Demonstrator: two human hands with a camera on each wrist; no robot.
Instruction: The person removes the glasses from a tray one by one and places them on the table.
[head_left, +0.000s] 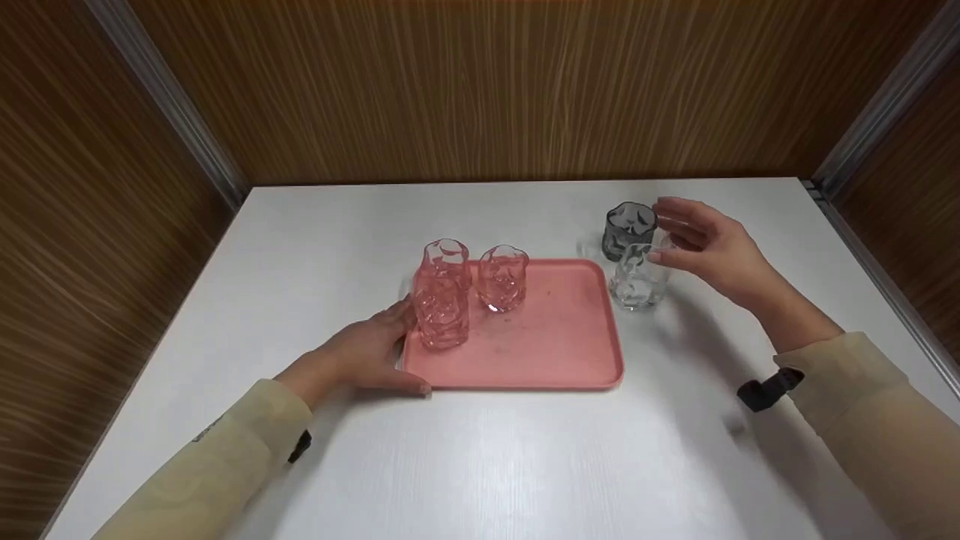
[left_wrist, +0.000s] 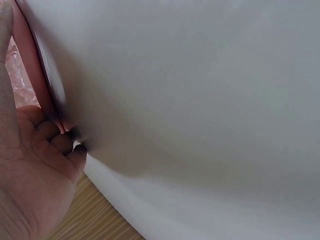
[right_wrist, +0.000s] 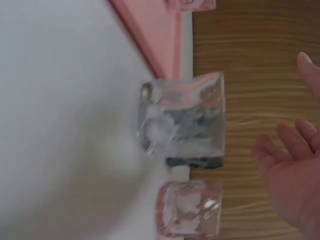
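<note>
A pink tray (head_left: 555, 337) lies mid-table with two clear ribbed glasses (head_left: 444, 300) (head_left: 502, 277) on its left part. My left hand (head_left: 375, 345) rests open against the tray's near-left corner, fingers along the left rim and thumb on the front edge. In the left wrist view its fingers (left_wrist: 62, 137) touch the tray rim (left_wrist: 30, 65). Right of the tray stand a clear glass (head_left: 637, 281) (right_wrist: 182, 117) and a grey glass (head_left: 628, 225) behind it. My right hand (head_left: 675, 236) (right_wrist: 295, 170) hovers open beside them with fingers spread, holding nothing.
The white table (head_left: 525, 465) is boxed in by wood-grain walls (head_left: 487, 90) at the back and both sides. In the right wrist view another pink-tinted glass (right_wrist: 187, 215) stands just past the grey one (right_wrist: 195, 161).
</note>
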